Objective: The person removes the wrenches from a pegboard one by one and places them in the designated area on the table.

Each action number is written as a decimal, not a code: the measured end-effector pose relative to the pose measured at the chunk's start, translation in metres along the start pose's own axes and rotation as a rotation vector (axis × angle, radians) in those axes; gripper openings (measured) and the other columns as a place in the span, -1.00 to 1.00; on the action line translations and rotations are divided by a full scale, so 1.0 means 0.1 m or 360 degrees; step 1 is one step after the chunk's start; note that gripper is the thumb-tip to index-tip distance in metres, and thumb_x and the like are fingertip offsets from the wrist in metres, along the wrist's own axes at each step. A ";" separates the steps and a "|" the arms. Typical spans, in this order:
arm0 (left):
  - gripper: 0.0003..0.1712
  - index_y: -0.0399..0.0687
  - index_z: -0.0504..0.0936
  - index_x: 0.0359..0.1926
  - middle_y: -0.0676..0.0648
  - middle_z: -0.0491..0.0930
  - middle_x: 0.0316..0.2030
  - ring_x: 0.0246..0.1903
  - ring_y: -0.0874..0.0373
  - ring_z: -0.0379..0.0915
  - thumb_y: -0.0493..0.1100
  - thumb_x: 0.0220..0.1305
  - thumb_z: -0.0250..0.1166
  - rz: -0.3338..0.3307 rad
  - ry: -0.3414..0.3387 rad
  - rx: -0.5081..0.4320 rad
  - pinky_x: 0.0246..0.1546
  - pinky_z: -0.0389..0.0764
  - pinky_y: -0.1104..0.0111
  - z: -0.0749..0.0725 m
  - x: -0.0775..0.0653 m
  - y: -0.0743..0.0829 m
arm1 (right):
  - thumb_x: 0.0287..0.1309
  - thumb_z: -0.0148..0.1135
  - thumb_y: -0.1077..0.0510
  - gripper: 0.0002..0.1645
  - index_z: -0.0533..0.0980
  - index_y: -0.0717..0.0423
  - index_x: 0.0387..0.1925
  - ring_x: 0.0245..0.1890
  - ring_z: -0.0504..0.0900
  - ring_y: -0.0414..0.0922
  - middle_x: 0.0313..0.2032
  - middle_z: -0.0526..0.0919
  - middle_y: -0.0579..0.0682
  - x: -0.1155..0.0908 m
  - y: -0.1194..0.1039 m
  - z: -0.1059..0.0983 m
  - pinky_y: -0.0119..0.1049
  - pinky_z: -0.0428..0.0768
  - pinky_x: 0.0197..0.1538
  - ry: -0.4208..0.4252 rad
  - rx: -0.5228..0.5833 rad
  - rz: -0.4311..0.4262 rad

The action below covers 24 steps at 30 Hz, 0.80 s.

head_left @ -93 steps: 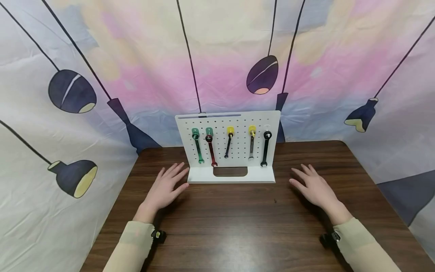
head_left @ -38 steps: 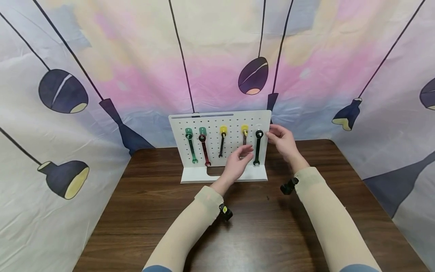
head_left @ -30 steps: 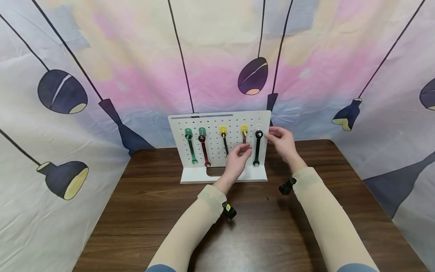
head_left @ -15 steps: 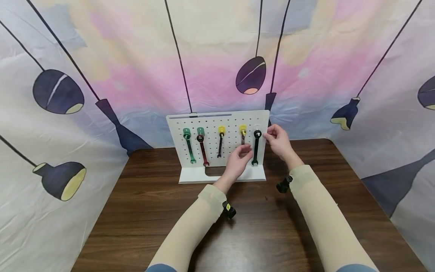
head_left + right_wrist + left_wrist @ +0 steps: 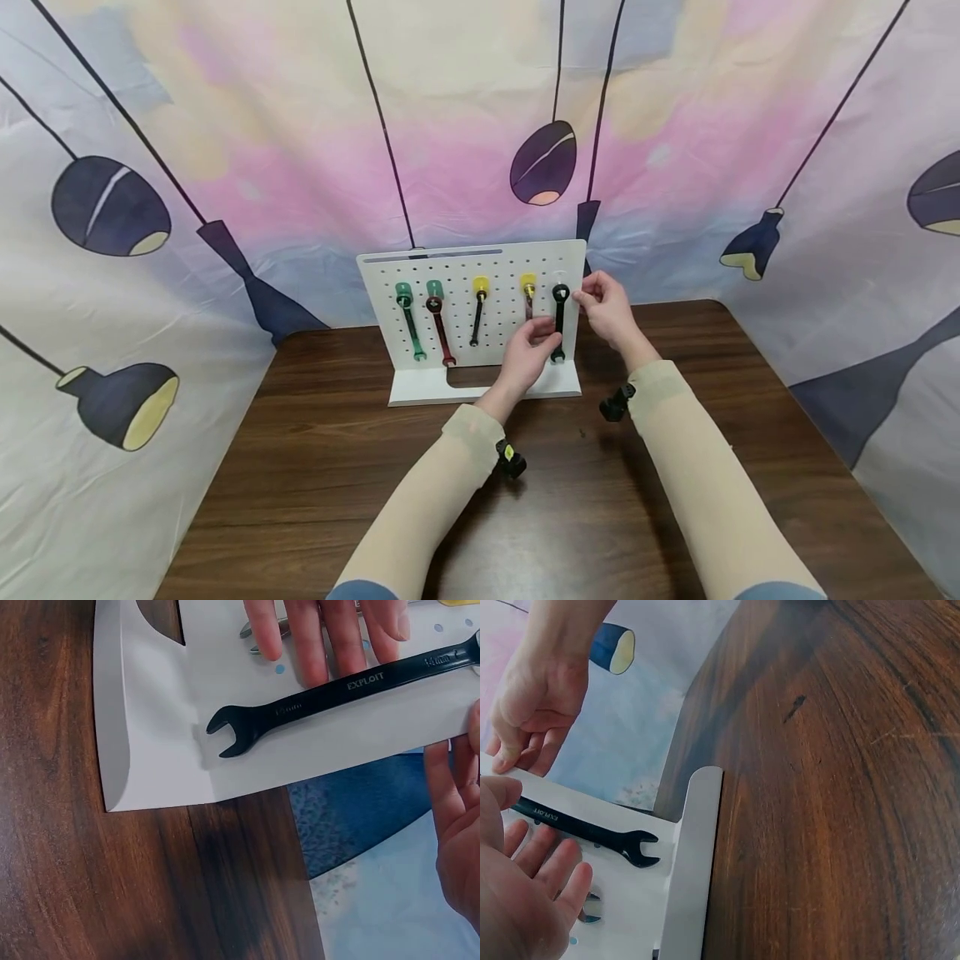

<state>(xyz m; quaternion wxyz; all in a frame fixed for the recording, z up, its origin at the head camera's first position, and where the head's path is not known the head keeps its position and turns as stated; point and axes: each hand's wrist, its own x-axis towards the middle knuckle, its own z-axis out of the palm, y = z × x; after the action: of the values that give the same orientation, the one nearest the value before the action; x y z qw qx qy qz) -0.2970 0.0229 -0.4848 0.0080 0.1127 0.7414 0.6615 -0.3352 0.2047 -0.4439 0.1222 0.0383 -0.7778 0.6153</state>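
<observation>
A white pegboard stand (image 5: 459, 265) stands upright on the table with several wrenches hanging on it. My right hand (image 5: 609, 315) pinches the board's right edge, thumb in front and fingers behind. My left hand (image 5: 522, 358) is at the black combination wrench (image 5: 560, 310), fingers loosely spread. In the right wrist view its fingertips (image 5: 313, 671) reach the long side of the wrench's shaft, and the wrench hangs with its open end down. Left of it hangs a silver wrench (image 5: 528, 305), its lower part hidden behind my left hand in the head view.
On the board's left side hang a green wrench (image 5: 409, 321), a red wrench (image 5: 441, 333) and a small dark wrench (image 5: 477, 321). Green and yellow hooks carry them. The brown wooden table (image 5: 337, 467) meets a printed cloth backdrop (image 5: 450, 167) behind the board.
Both hands first lay on the table, then rose to the board, the right one to its edge. Over the last half second my left hand shifts rightward to the black wrench; the view drifts slightly.
</observation>
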 end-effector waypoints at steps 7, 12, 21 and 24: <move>-0.57 -0.12 0.65 0.31 -0.12 0.73 0.14 0.14 0.03 0.65 -0.16 0.49 0.39 -0.0042 0.0010 -0.0065 0.20 0.67 0.22 0.00 0.01 -0.04 | 0.52 0.26 0.31 -0.88 0.47 0.30 -0.15 -0.19 0.60 -0.10 -0.25 0.57 0.03 -0.01 0.00 -0.01 -0.47 0.68 -0.15 -0.0021 0.0007 0.0006; -0.58 -0.14 0.65 0.31 -0.12 0.73 0.13 0.13 0.03 0.65 -0.19 0.49 0.39 -0.0058 0.0003 -0.0102 0.20 0.67 0.21 0.00 0.01 -0.08 | 0.54 0.24 0.29 -0.86 0.47 0.30 -0.15 -0.15 0.60 0.12 -0.28 0.55 0.05 -0.02 0.01 0.00 -0.18 0.73 -0.03 -0.0035 -0.0044 -0.0014; -0.60 -0.11 0.66 0.29 -0.10 0.72 0.13 0.13 0.05 0.64 -0.20 0.49 0.39 -0.0075 0.0011 -0.0116 0.19 0.67 0.20 0.00 0.01 -0.09 | 0.56 0.21 0.28 -0.87 0.44 0.25 -0.18 -0.18 0.56 0.16 -0.32 0.52 0.04 -0.02 0.02 0.00 0.02 0.67 0.00 -0.0036 -0.0099 -0.0053; -0.60 -0.11 0.67 0.28 -0.09 0.73 0.11 0.11 0.06 0.65 -0.21 0.48 0.40 -0.0061 0.0019 -0.0119 0.18 0.68 0.22 0.00 0.02 -0.09 | 0.57 0.21 0.27 -0.87 0.44 0.24 -0.18 -0.20 0.56 0.10 -0.31 0.53 0.03 -0.02 0.02 0.00 -0.06 0.67 -0.04 -0.0035 -0.0109 -0.0061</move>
<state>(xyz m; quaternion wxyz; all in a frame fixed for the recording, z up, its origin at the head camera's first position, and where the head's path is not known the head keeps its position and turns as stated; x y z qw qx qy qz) -0.2998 0.0225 -0.4936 0.0205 0.0942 0.7182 0.6891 -0.3336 0.2053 -0.4466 0.1265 0.0557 -0.7989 0.5854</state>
